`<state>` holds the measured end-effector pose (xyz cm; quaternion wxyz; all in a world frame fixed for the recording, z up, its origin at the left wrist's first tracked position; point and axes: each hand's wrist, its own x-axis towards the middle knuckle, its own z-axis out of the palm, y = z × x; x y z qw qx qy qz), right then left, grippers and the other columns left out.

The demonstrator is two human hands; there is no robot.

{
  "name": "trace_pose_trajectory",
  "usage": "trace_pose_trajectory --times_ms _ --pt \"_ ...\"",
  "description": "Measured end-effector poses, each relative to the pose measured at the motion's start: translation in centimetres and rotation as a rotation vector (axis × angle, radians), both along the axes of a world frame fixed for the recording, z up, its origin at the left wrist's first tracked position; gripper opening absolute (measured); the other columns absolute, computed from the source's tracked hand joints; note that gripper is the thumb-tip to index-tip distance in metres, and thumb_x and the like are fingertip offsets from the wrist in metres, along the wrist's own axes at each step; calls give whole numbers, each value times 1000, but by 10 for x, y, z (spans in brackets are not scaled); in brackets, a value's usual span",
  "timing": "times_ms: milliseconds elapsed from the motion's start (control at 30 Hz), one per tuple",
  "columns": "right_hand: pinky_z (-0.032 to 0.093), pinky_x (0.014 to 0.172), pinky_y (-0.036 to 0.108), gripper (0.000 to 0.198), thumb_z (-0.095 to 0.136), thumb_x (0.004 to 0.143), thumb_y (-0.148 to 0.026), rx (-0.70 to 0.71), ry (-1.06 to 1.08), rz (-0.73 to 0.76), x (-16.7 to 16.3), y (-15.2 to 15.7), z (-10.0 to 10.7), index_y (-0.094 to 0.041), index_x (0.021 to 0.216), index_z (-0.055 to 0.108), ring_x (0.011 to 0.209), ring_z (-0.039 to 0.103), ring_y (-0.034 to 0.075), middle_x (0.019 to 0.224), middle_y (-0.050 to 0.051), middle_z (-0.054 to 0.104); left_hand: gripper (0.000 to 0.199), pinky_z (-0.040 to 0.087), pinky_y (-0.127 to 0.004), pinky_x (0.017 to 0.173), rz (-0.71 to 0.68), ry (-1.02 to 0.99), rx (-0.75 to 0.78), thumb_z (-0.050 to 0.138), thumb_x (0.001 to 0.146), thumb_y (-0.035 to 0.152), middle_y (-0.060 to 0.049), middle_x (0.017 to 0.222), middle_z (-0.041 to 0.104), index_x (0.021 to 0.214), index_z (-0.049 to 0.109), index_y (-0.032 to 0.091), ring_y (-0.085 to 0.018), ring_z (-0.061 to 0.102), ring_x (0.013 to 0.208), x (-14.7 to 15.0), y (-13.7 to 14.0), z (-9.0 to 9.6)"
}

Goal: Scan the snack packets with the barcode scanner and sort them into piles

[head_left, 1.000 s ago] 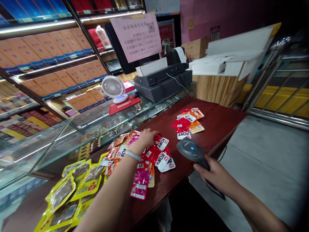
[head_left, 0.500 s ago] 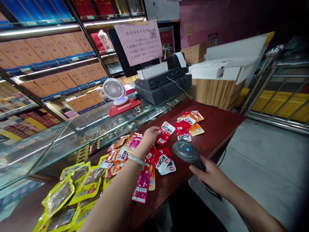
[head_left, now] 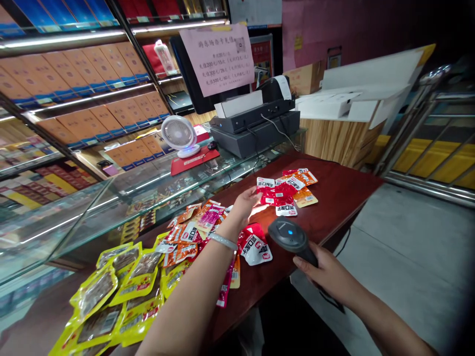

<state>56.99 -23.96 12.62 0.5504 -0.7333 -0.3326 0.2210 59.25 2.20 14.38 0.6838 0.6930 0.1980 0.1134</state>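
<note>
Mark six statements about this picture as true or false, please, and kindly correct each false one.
1. The right hand holds a scanner. True.
2. The yellow packets lie nearer to the camera than the fan. True.
3. The left hand touches the yellow packets. False: it is at a red packet.
4. The bracelet is on the right arm. False: it is on the left arm.
5. A pink paper hangs in front of the monitor. True.
6. The fan stands on a blue mat. False: the mat is red.
</note>
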Motion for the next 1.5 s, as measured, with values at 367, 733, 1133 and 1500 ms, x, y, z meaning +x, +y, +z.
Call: trace_pose_trajectory --times_ms 367,733,1133,1500 --pt "48 48 25 44 60 92 -46 -24 28 -2 2 -12 -4 -16 124 64 59 62 19 69 2 66 43 46 -35 100 -210 274 1014 66 83 25 -9 123 69 126 65 23 -23 63 111 -44 27 17" --pt "57 88 40 41 64 90 -45 15 -36 31 3 -12 -8 -19 121 66 99 70 31 106 10 77 24 42 -34 85 -487 542 1321 71 77 45 -5 92 71 88 69 24 -24 63 92 -72 43 33" --pt "55 92 39 41 63 90 -43 37 -60 134 -2 3 11 -17 122 66 102 70 30 113 10 76 44 29 -21 51 41 120 513 60 77 62 6 58 46 72 55 19 -8 36 52 -44 22 19" --pt "56 84 36 38 65 89 -43 59 -33 110 2 8 10 -18 117 68 88 71 28 92 6 76 41 38 -22 55 72 59 348 61 80 59 5 62 51 78 58 18 -10 45 56 -23 2 -1"
